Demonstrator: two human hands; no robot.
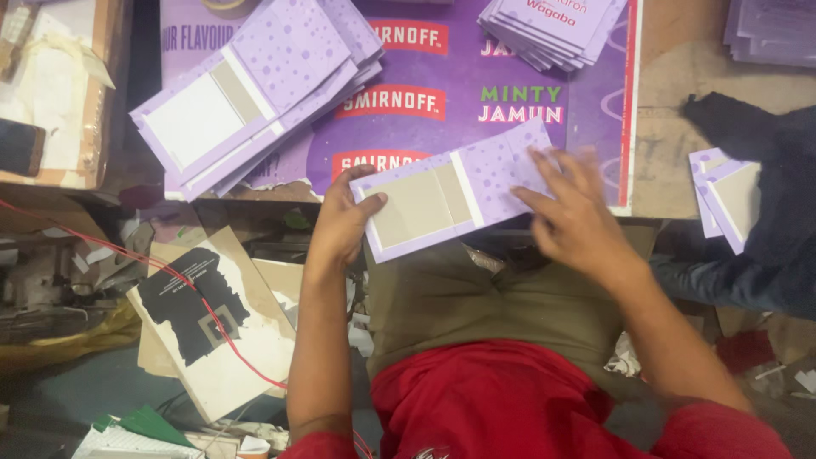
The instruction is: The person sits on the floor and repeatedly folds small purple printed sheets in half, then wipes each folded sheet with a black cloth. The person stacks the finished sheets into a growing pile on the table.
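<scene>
Red shirt fills the bottom of my view. My left hand [344,223] pinches the lilac card cover [455,200] at its left edge while my right hand [571,212] presses flat, fingers spread, on its dotted flap. One stack of covers [255,93] lies finished-looking at the upper left; this one seems mid-fold.

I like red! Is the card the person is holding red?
No, the folded card cover held by the left hand and right hand is purple with grey board panels.
</scene>
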